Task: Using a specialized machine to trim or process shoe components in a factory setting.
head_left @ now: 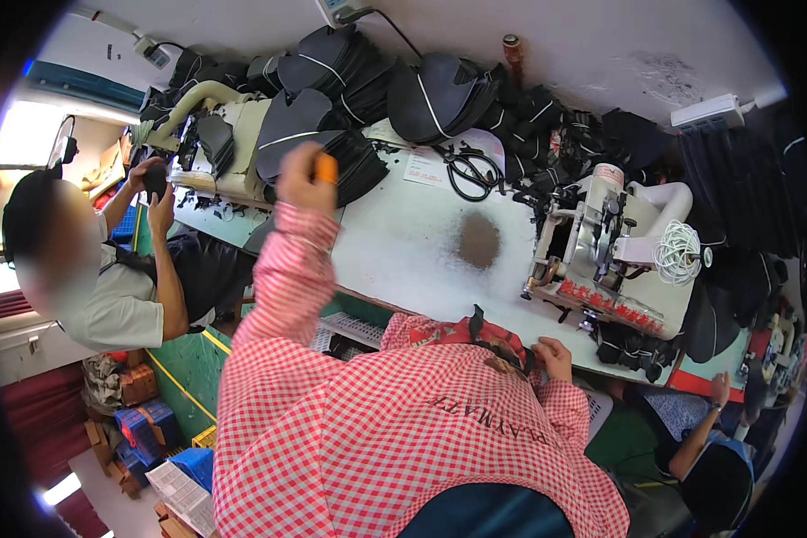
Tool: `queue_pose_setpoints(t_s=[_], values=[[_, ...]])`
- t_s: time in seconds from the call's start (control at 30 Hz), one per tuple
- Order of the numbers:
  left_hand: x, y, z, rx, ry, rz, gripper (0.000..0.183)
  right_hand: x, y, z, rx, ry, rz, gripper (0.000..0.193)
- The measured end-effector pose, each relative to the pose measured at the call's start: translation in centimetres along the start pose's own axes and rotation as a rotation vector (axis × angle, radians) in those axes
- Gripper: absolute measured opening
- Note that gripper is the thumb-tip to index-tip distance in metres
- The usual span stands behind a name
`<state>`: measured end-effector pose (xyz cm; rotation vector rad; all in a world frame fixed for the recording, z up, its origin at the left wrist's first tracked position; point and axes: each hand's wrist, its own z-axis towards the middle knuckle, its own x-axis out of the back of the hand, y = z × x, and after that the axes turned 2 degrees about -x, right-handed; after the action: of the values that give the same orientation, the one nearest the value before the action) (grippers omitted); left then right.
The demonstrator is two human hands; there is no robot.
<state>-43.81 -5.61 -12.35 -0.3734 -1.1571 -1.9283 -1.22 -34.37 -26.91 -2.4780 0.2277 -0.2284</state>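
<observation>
My left hand (305, 182) is raised over the left part of the white table (394, 242), slightly blurred. It is closed around a short orange object (325, 168) whose kind I cannot make out. Just behind it lie stacks of black curved sheet pieces (300, 134) tied with white bands. My right hand (554, 359) is low at the table's front edge, close to my checked smock. Its fingers are curled at a dark edge beside a red and black patterned cloth (439, 332) in front of me; what they grip is partly hidden.
A sewing-type machine (614, 251) with a coil of white cord (678, 252) stands at the right. Black-handled scissors (473, 173) lie on paper at the back. Brown dust (478, 240) spots the tabletop. Co-workers sit left (108, 296) and right (713, 475).
</observation>
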Motion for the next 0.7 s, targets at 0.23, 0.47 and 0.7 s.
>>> queue_pose_setpoints(t_s=[0.23, 0.47, 0.7], values=[[4.0, -22.7, 6.9, 0.725, -0.316, 0.330, 0.058, -1.5, -2.6, -0.5, 0.111, -0.141, -0.017, 0.030], [3.5, -12.2, 4.4, 0.793, -0.112, -0.121, 0.031, -9.5, -9.9, 0.5, 0.491, -0.351, -0.354, 0.043], [1.9, -4.6, -3.1, 0.373, -0.185, -0.297, 0.016, -21.5, -16.7, 3.5, 0.267, -0.492, 0.016, 0.076]])
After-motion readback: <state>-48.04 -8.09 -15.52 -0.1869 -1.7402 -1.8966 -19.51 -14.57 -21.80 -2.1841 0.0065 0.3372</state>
